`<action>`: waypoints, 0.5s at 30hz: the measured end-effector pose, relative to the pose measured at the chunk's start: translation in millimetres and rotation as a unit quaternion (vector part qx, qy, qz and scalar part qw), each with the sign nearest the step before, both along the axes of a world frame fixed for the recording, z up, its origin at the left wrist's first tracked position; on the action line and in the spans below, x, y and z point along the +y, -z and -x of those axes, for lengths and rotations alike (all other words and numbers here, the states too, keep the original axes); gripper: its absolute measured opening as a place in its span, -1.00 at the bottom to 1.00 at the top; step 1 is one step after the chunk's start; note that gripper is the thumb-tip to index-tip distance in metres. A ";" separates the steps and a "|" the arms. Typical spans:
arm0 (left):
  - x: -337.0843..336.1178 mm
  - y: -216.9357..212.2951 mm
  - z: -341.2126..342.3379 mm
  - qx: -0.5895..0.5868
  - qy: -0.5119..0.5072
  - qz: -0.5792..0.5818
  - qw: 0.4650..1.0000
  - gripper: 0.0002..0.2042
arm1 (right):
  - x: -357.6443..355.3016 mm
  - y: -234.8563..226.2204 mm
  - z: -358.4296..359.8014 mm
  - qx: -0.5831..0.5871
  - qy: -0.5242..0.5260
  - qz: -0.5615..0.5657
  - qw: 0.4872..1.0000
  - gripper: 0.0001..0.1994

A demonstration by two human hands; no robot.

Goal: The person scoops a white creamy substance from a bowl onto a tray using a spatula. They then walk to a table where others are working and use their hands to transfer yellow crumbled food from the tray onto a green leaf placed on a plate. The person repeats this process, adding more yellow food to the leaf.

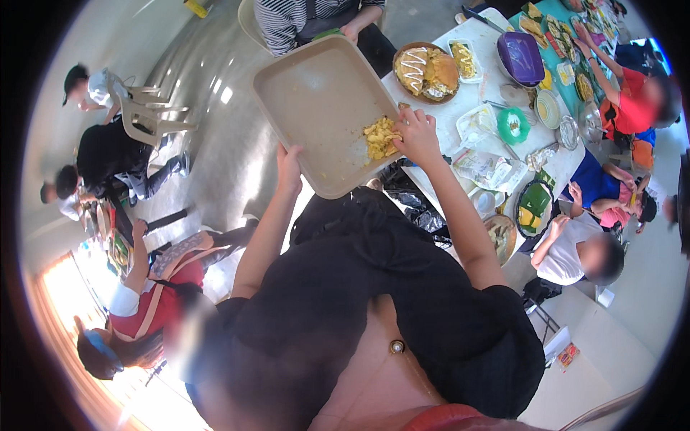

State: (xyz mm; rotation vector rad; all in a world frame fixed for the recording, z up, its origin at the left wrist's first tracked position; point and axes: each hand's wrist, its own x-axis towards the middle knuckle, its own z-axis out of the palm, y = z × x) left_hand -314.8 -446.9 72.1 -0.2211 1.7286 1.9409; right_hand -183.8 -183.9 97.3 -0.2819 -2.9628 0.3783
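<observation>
- at the edge of the long white table (pixel 460 108), the person held a large beige tray (pixel 316 100) tilted out over the floor, its far end near a seated person's hand (pixel 352 30).
- the left hand (pixel 289 167) was clamped on the tray's near rim, thumb over the edge, bearing its weight.
- the right hand (pixel 415 133) lay at the tray's right rim, fingers curled down onto a small heap of yellow food pieces (pixel 381 138); whether it pinched any of them could not be told.
- the step looked like clearing the last pieces off the tray, which was otherwise bare but for crumbs, so the work seemed nearly done.
- the next move would likely call for a steady left grip while the right fingers gathered or swept the pieces, keeping the tilt gentle so nothing slid off the low corner.
- just beyond the right hand stood a round brown dish (pixel 425 72) of sauced food, then a small white tray (pixel 463 59) and a purple lidded container (pixel 521 57).
- a green bowl (pixel 513 125), clear plastic bags (pixel 489 169) and dark bags (pixel 410 190) crowded the table edge, leaving little free room to set the tray down.
- children sat along the table's far side, well apart from the tray.
</observation>
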 end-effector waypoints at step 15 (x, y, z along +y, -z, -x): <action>53.2 14.6 -2.3 0.014 0.020 0.022 0.999 -0.46 | 66.5 96.1 8.4 0.139 0.417 0.436 0.785 -0.68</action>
